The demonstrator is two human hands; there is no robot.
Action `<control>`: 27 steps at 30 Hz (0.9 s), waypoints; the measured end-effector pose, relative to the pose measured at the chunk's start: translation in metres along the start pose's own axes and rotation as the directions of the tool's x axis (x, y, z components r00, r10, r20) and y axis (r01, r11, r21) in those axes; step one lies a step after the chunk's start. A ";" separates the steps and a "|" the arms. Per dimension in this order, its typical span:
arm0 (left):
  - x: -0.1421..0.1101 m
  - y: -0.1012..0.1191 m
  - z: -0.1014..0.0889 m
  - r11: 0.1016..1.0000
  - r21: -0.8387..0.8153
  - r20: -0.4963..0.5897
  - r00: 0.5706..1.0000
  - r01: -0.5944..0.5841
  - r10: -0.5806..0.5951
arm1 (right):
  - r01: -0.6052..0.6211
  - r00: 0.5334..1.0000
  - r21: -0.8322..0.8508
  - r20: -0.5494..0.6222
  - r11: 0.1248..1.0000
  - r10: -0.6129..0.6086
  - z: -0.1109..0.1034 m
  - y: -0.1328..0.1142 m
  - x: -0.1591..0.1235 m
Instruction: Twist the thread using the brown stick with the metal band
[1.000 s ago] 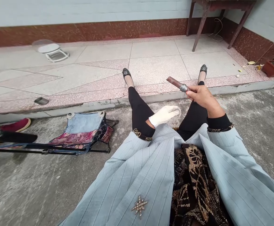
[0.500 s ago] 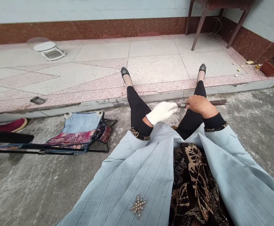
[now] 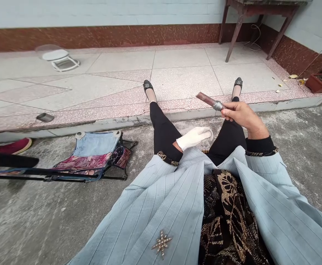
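Observation:
My right hand (image 3: 240, 113), bare, pinches a reddish-brown stick (image 3: 205, 98) near its lower end. Silver wire (image 3: 218, 106) is wound round the stick close to my fingertips, and a short thin end appears to hang from it. The stick's free end tilts up and to the left. My left hand (image 3: 194, 137) wears a white knitted glove and hovers above my lap, lower and to the left of the wire. Its fingers stretch rightward, slightly curved and apart from the stick, with nothing clear in them. The fingertips are somewhat blurred.
On my left is a low folding frame with denim and floral cloth (image 3: 94, 147), beside a red shoe (image 3: 14, 146). A raised tiled step (image 3: 177, 75) lies ahead, bearing a white stool (image 3: 58, 57), a small metal can (image 3: 45, 117), a wooden table (image 3: 234, 33) and a planter (image 3: 319, 84).
My right hand has turned the stick, so its long end points up and left instead of right. The gloved left hand has come off it and dropped slightly.

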State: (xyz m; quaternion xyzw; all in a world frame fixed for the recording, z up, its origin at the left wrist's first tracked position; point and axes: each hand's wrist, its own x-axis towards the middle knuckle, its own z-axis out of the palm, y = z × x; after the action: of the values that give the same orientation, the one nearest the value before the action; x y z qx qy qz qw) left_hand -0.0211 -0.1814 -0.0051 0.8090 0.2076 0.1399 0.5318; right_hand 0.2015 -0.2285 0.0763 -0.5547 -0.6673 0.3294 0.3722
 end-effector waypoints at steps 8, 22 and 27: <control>-0.009 0.003 -0.010 0.988 0.152 -0.020 0.999 -0.026 0.029 | -0.096 0.995 -0.440 -0.077 0.893 0.069 0.002 0.010 0.001; 0.002 0.012 -0.028 0.997 -0.022 -0.089 0.993 -0.076 0.074 | 0.011 0.799 -0.052 0.601 0.999 0.022 0.002 -0.009 -0.008; 0.004 -0.002 0.000 0.971 -0.237 -0.063 0.998 -0.025 0.010 | 0.043 0.993 0.033 0.105 0.999 -0.046 0.001 -0.008 -0.006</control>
State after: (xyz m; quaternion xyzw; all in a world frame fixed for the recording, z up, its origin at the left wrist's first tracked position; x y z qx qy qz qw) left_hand -0.0179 -0.1782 -0.0068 0.7366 0.1984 0.1931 0.6171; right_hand 0.1972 -0.2360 0.0821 -0.5155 -0.6931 0.3602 0.3523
